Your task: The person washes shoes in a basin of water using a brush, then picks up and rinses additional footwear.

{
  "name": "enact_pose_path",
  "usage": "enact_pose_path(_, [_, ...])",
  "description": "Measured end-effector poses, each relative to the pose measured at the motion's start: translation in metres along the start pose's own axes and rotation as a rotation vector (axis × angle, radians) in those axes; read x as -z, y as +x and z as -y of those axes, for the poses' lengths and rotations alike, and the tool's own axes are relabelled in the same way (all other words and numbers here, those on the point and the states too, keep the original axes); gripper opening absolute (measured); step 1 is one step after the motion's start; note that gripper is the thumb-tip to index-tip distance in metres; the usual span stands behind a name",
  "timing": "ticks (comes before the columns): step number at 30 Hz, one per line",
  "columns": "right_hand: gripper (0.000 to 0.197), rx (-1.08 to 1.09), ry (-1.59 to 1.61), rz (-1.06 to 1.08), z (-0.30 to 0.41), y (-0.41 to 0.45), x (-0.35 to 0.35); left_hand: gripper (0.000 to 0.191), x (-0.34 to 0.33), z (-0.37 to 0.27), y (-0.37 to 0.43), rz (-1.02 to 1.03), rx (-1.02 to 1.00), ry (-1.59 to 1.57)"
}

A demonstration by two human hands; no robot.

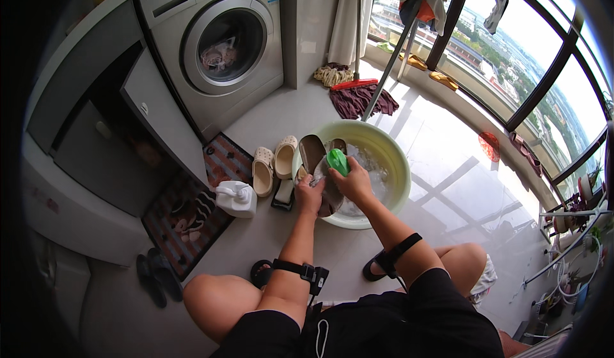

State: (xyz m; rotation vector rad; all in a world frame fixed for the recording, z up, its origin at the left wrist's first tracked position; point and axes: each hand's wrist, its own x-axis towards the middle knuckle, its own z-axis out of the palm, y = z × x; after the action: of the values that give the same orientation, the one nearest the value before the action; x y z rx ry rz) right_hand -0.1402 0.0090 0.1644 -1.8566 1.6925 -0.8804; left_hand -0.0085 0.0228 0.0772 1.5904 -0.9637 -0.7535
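Note:
A pale green plastic basin of sudsy water stands on the floor before me. At its left side, my left hand grips a brown slipper, partly hidden by my hands. My right hand is closed around a green scrubbing brush, held against or just above that slipper; contact is hard to tell. A brown sole rises past the basin's left rim, and another brown piece of footwear shows behind the brush. Foam floats on the water.
Left of the basin are cream clogs, a soap bar in a black dish and a white jug. A mop and a metal pole stand behind. The cabinet door hangs open beside the washing machine.

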Motion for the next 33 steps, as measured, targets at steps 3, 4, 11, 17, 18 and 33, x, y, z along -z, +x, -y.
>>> enact_pose_path(3, [0.053,-0.044,-0.104,0.222,0.0,-0.012,0.004,0.052,0.005,-0.002,0.01,-0.02,0.192,-0.124])
enact_pose_path(4, [0.054,-0.023,-0.159,0.299,0.0,-0.012,0.004,0.052,0.005,-0.003,0.012,-0.022,0.177,-0.126])
enact_pose_path(11, [0.057,-0.063,-0.07,-0.024,0.009,0.021,0.006,0.058,-0.005,-0.018,0.0,0.075,0.124,-0.043])
enact_pose_path(17, [0.055,-0.036,-0.183,0.26,0.003,0.001,0.02,0.058,-0.009,-0.003,0.021,0.007,0.25,-0.352])
enact_pose_path(18, [0.054,-0.029,-0.16,0.205,0.005,0.005,0.018,0.057,-0.01,0.001,0.021,0.101,0.242,-0.415])
enact_pose_path(33, [0.056,0.017,-0.109,-0.027,-0.003,0.028,0.007,0.055,-0.023,0.004,0.015,0.106,0.055,-0.076])
